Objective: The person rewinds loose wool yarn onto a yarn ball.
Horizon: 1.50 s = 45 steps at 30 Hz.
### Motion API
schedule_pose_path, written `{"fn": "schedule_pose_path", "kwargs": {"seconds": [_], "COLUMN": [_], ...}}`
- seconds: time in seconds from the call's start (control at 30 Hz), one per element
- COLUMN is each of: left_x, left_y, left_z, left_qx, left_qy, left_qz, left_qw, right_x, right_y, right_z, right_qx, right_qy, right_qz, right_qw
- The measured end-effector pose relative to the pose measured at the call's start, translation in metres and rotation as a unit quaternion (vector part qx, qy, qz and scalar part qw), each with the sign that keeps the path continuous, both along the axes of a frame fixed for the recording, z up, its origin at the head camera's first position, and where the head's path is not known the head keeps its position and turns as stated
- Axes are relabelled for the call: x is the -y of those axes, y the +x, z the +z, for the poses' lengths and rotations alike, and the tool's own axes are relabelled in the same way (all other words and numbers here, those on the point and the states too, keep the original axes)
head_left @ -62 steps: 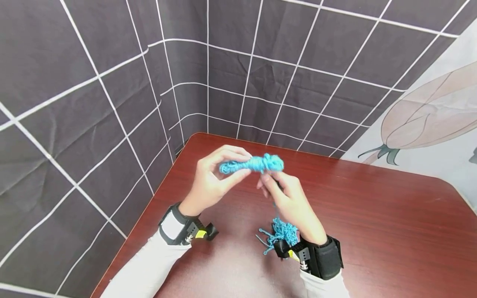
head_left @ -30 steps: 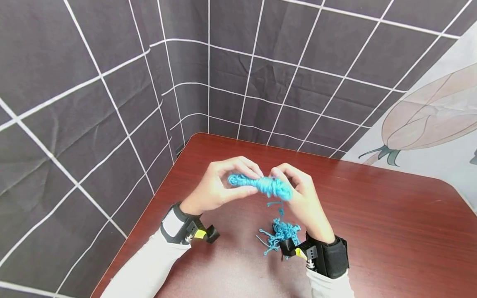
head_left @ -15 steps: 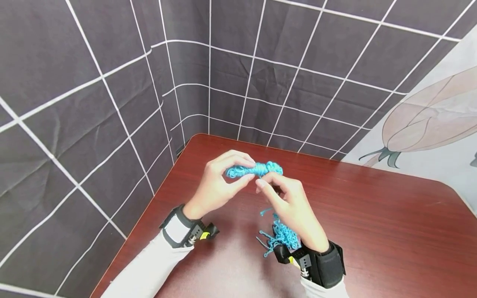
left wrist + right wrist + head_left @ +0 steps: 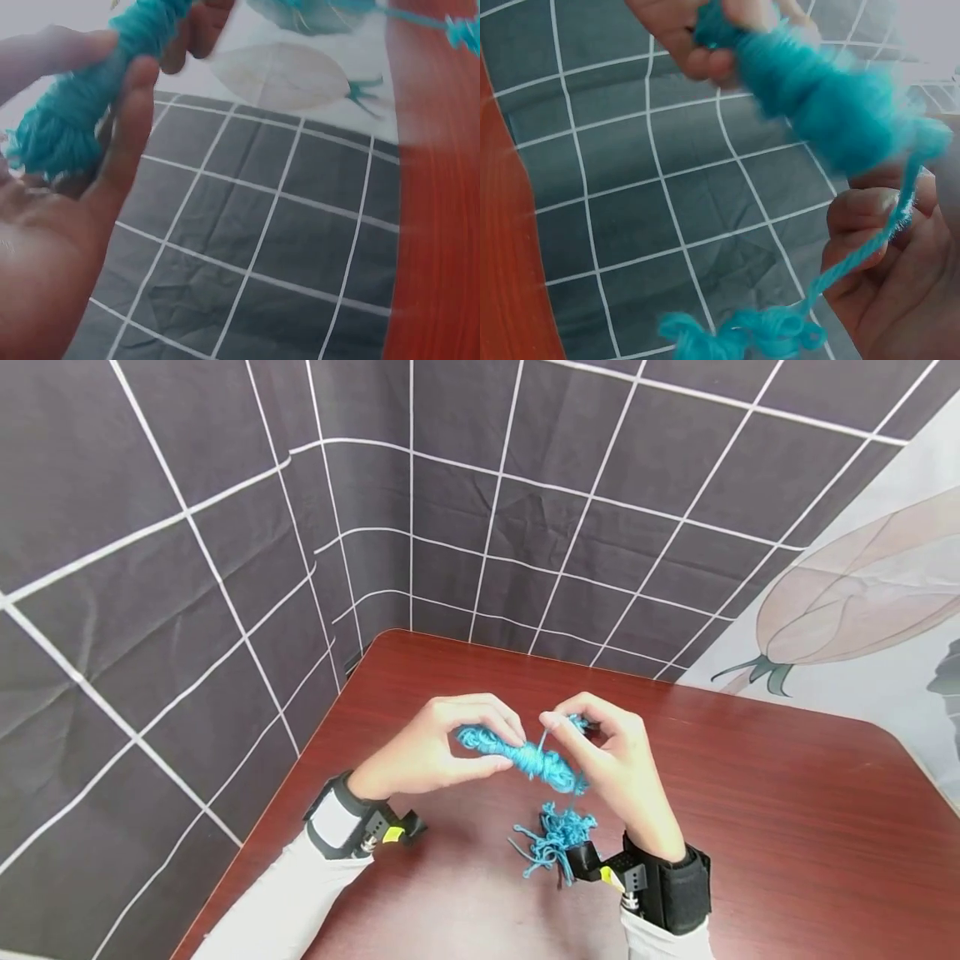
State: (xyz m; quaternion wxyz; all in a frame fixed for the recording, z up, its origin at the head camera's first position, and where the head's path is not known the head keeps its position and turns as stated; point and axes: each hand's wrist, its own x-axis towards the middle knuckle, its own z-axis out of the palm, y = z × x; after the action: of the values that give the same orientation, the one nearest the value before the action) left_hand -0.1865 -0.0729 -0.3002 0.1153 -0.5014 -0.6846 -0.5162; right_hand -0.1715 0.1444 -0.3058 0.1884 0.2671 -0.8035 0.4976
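Pinching the yarn bundle [image 4: 551, 768] near its middle above the table [image 4: 765, 802], the left hand [image 4: 435, 743] seems to steady it, while the right hand [image 4: 617, 753] pinches a strand [image 4: 542, 740], apparently for tension, and the loose heap [image 4: 557, 833] lies on the table, probably as slack

This looks like a filming corner indoors. Dark gray cloth [image 4: 457, 535] with white lines hangs around a shiny red-brown surface [image 4: 787, 810]. To the right is a big pale pink flower picture [image 4: 847, 602] on white. A small camera [image 4: 583, 861] sits on each wrist. The building's kind is hard to tell.
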Motion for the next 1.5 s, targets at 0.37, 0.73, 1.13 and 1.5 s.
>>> {"fn": "schedule_pose_path", "kwargs": {"seconds": [0.37, 0.73, 1.13, 1.5], "left_x": [-0.005, -0.009, -0.005, -0.009], "left_y": [0.004, 0.001, 0.01, 0.013], "left_z": [0.003, -0.002, 0.002, 0.003], "left_qx": [0.042, -0.045, 0.007, 0.046], "left_qy": [0.179, 0.091, 0.044, 0.188], "left_qz": [0.069, 0.206, -0.016, 0.086], "left_qw": [0.9806, 0.9733, 0.9989, 0.9773], "right_x": [0.021, 0.025, 0.001, 0.023], "right_y": [-0.006, 0.003, 0.003, 0.0], "right_z": [-0.012, -0.007, -0.005, -0.015], "right_qx": [0.03, 0.012, 0.002, 0.03], "right_qy": [0.034, 0.071, 0.0, 0.019], "right_qz": [0.066, 0.028, 0.009, 0.071], "right_qw": [0.997, 0.997, 1.0, 0.997]}}
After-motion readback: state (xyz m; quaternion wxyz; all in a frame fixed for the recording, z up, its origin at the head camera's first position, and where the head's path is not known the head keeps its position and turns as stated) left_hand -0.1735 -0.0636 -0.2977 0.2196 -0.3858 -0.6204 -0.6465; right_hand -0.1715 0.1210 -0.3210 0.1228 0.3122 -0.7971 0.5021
